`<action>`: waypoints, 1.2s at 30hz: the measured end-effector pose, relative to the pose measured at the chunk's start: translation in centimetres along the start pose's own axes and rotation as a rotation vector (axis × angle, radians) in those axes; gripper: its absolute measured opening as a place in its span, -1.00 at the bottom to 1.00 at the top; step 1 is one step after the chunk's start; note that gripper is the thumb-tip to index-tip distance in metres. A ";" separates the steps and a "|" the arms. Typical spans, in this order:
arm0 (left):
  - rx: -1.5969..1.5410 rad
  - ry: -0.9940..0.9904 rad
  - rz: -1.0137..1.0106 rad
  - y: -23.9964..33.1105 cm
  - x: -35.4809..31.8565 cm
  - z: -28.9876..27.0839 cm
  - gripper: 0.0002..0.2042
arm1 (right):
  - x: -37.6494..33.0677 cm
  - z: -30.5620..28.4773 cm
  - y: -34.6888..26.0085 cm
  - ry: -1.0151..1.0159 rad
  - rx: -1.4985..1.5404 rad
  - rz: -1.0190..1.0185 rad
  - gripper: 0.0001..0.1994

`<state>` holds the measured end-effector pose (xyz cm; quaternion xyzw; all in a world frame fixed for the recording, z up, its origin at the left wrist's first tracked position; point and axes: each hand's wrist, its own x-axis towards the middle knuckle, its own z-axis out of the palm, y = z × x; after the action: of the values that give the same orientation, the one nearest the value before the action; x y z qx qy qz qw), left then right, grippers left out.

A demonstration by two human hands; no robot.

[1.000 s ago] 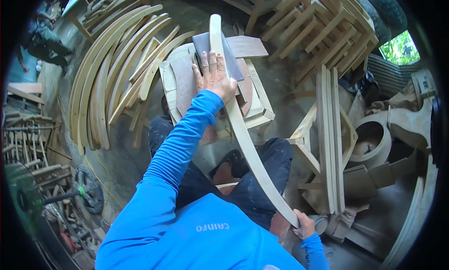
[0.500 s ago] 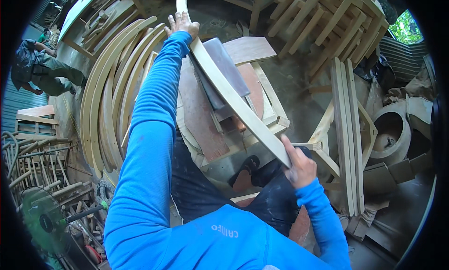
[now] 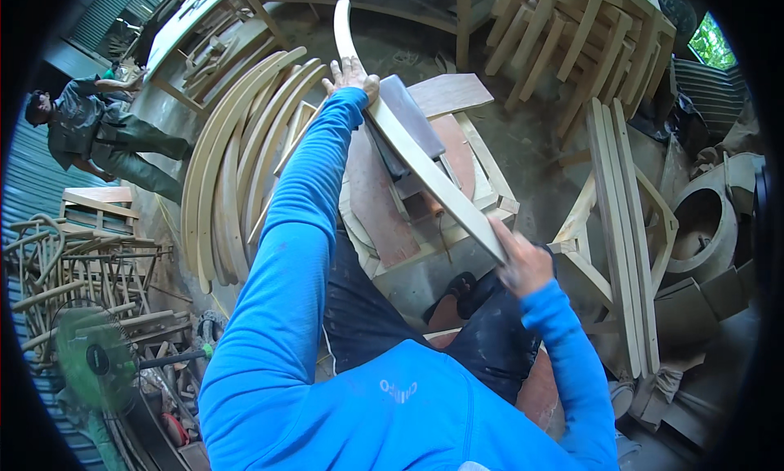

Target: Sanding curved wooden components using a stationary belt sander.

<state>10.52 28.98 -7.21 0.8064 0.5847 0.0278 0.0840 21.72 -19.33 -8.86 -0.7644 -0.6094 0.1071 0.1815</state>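
Note:
A long, pale curved wooden strip (image 3: 433,181) slants across the middle, from the far centre down toward my right thigh. My left hand (image 3: 353,79) grips its upper part, fingers over the edge. At the near end my right hand (image 3: 524,263) is closed round the strip, slightly smeared by motion. Beneath the strip a flat grey slab (image 3: 411,116) sticks out on the far right side. Under both is a low wooden stand (image 3: 384,218) with reddish-brown boards and pale frame pieces. The strip appears to rest against the slab; the exact contact is hidden.
Stacked curved wooden strips (image 3: 208,173) lie at left. Straight wooden bars (image 3: 621,234) lean at right beside a round-holed housing (image 3: 698,226). Wooden frames (image 3: 580,38) pile up far right. A green fan (image 3: 98,357) stands near left; another person (image 3: 98,132) stands far left.
My left hand has come nearer along with the strip, whose far end now shows fully. The view has shifted, bringing the other person further in. Both hands stay on the strip.

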 end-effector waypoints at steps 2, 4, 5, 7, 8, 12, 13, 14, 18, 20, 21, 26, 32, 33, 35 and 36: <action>0.011 0.006 0.010 -0.6 -1.0 -0.4 -0.18 | -6.9 -1.7 1.5 -0.004 0.042 -0.018 -0.09; 0.031 -0.015 0.042 -1.3 -2.3 -0.8 -0.20 | -14.5 -2.9 3.5 -0.021 0.055 0.001 -0.22; 0.038 -0.017 0.049 -1.2 -3.4 -0.9 -0.21 | -18.6 -3.4 4.8 -0.049 0.058 0.022 -0.29; 0.068 0.033 0.085 -0.5 -7.0 0.5 -0.20 | -26.2 -4.6 7.1 -0.121 0.058 0.075 -0.42; 0.085 0.084 0.122 0.2 -9.3 1.6 -0.19 | -29.6 -5.8 8.0 -0.167 0.049 0.114 -0.48; 0.056 0.049 0.158 4.5 -21.1 4.0 -0.15 | -41.6 -8.6 12.2 -0.296 -0.034 0.274 -0.70; 0.057 0.048 0.156 4.5 -21.7 4.4 -0.15 | -41.9 -8.4 12.4 -0.297 -0.033 0.272 -0.70; 0.029 0.038 0.141 4.6 -22.0 4.6 -0.15 | -42.1 -8.4 12.5 -0.305 -0.049 0.288 -0.72; -0.107 0.093 0.135 3.4 -16.9 2.6 -0.12 | -36.6 -6.9 11.3 -0.236 -0.016 0.244 -0.74; -0.027 0.107 0.080 1.3 -11.5 1.9 -0.14 | -32.3 -3.9 10.1 -0.169 -0.078 0.293 -0.76; -0.004 0.106 0.076 0.6 -9.9 1.4 -0.12 | -29.9 -2.9 9.0 -0.052 -0.077 0.253 -0.79; -0.428 0.166 -0.011 -3.3 -14.7 2.4 0.02 | -17.1 0.3 0.1 0.225 0.049 0.095 -0.62; -1.579 0.386 0.319 -7.8 -26.9 -1.6 -0.12 | -14.2 1.0 -3.9 0.290 0.376 -0.126 -0.60; -1.782 0.345 0.307 -7.2 -28.6 -5.6 -0.13 | -14.1 -0.5 -4.8 0.258 0.430 -0.127 -0.60; -2.208 0.175 0.076 -8.9 -30.0 -11.3 -0.44 | -13.5 -1.1 -5.7 0.206 0.417 -0.156 -0.58; -2.372 0.113 -0.001 -10.0 -29.2 -11.9 -0.57 | -12.8 -1.0 -5.9 0.159 0.411 -0.161 -0.57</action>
<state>-9.73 5.52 4.35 0.2223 0.1972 0.5878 0.7525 13.84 -30.75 -6.23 -0.6664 -0.6175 0.1536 0.3885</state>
